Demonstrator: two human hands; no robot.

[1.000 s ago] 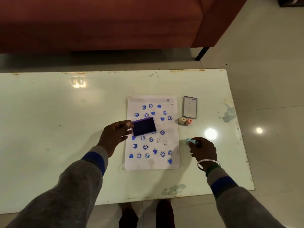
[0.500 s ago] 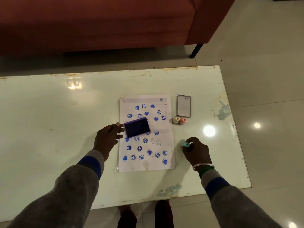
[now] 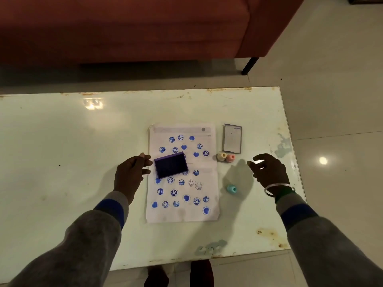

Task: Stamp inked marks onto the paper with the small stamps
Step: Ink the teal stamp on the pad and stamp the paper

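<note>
A white paper (image 3: 209, 166) covered with several blue smiley and heart marks lies on the table. A dark blue ink pad (image 3: 171, 167) rests on the paper's left half. My left hand (image 3: 132, 172) hovers open just left of the pad, fingers not gripping it. A teal stamp (image 3: 231, 188) lies on the table right of the paper. A cream stamp (image 3: 221, 156) and a pink stamp (image 3: 230, 158) stand side by side near the paper's right edge. My right hand (image 3: 268, 171) is open and empty, right of the stamps.
The ink pad's lid (image 3: 232, 141) lies beyond the two standing stamps. The pale glossy table (image 3: 62, 162) has worn, rusty edges; its right edge is close to my right hand. A red-brown sofa (image 3: 124, 27) stands behind the table.
My right hand set the teal stamp down on the table and moved up and right, away from it. My left hand let go of the ink pad, which now rests on the paper.
</note>
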